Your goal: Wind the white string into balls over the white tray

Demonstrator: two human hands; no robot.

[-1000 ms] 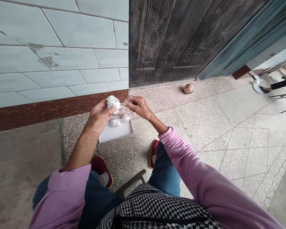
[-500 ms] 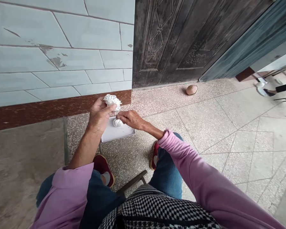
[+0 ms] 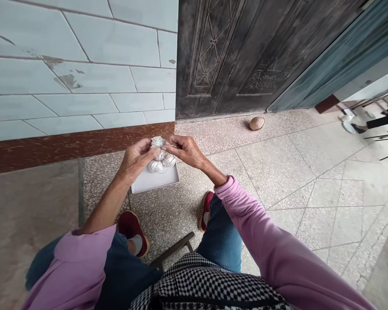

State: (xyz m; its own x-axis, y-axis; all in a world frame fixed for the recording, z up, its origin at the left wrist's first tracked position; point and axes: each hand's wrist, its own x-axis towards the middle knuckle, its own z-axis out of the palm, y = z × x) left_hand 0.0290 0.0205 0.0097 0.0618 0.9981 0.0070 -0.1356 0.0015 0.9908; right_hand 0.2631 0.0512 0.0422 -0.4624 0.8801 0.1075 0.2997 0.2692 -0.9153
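Crinkled silvery foil ball (image 3: 157, 141), pinched between both hands' fingers (image 3: 173, 142)

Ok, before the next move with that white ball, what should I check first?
1. Left hand grips the white ball: ok.
2. Right hand pinches the same ball's side: ok.
3. Tray lies flat on the floor below the hands: ok.
4. Two other balls sit inside the tray: ok.
5. Free room left in the tray: ok.
6. Held ball wrapped tight enough: cannot tell.
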